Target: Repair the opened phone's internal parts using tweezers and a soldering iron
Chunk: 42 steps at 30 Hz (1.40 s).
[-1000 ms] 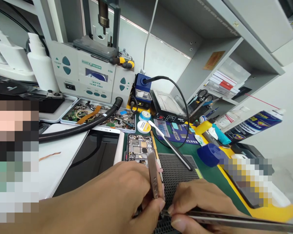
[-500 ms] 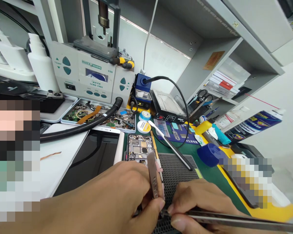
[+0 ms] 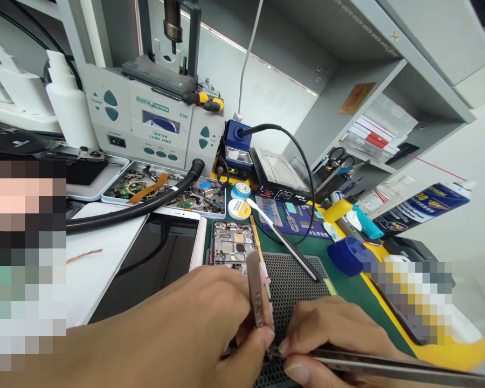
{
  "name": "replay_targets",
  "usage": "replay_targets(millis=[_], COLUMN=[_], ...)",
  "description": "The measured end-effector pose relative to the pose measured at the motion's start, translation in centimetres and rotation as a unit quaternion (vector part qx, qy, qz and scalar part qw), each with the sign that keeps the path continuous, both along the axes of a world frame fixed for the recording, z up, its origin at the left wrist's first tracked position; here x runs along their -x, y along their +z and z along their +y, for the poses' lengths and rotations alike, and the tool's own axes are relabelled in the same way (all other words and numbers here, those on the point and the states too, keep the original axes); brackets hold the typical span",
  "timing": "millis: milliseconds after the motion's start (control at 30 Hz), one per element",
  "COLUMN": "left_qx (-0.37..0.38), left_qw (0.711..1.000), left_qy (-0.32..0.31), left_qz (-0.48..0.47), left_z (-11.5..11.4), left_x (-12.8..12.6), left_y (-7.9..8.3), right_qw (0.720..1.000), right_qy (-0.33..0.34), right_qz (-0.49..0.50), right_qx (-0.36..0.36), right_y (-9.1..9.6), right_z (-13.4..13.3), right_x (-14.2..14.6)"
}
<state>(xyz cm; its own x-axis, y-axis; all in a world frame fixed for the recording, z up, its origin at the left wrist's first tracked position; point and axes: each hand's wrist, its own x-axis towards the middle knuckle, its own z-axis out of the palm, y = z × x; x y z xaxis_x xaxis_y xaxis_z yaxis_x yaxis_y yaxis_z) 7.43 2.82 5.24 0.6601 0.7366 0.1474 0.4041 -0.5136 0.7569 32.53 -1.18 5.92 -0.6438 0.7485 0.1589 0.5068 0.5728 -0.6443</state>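
Note:
My left hand [image 3: 210, 312] is closed, with a flat metal tool [image 3: 255, 291] sticking up from between its fingers, rounded end on top. Beyond its knuckles lies an opened phone [image 3: 233, 242], its inner boards exposed and its near part hidden by the hand. My right hand [image 3: 331, 328] is closed on metal tweezers [image 3: 388, 364], whose long arms reach out to the right edge. The fingertips of both hands almost meet over a dark perforated mat [image 3: 295, 269]. A small dark part shows between them, too covered to make out.
A black-and-white brush [image 3: 286, 245] lies across the mat. To the left is a large white-framed black screen [image 3: 153, 264]. Behind stand a parts tray [image 3: 178, 202], two small round tins [image 3: 240, 209], a hot-air station [image 3: 145, 124] with its black hose, and a blue tape dispenser [image 3: 350, 256].
The whole view has shifted very slightly. Both hands keep the same pose and the same tools.

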Motion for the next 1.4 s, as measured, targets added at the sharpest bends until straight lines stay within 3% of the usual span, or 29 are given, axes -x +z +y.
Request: replay_targets(millis=[233,367,533,667,733,833,933,1400], left_qx=[0.037,0.081,0.065,0.07,0.04,0.005,0.008,-0.039], left_qw=[0.998,0.996,0.996,0.997,0.998,0.999,0.998,0.997], left_qy=[-0.034,0.041,0.046,0.021,-0.021,0.031,0.066,0.059], left_qz=[0.035,0.026,0.027,0.026,0.032,0.028,0.014,-0.007], left_z=[0.5,0.1,-0.4,0.1,0.3,0.2,-0.1,-0.4], left_x=[0.2,0.7,1.2,0.8,0.5,0.2,0.4,0.7], left_y=[0.2,-0.7,-1.8,-0.6,0.2,0.6,0.4,-0.9], right_qw=[1.0,1.0,1.0,1.0,1.0,0.998,1.0,0.999], right_qy=[-0.004,-0.01,-0.007,-0.009,0.01,0.055,0.026,0.002], right_qz=[-0.012,-0.004,-0.016,-0.006,-0.005,-0.012,0.016,0.031], right_qx=[0.001,-0.001,0.004,-0.004,-0.006,-0.008,-0.007,0.009], right_y=[0.2,0.1,0.1,0.3,0.8,1.3,1.2,0.9], right_z=[-0.1,-0.2,-0.2,-0.1,0.2,0.6,0.5,0.2], right_x=[-0.1,0.1,0.0,0.1,0.1,0.2,0.3,0.5])
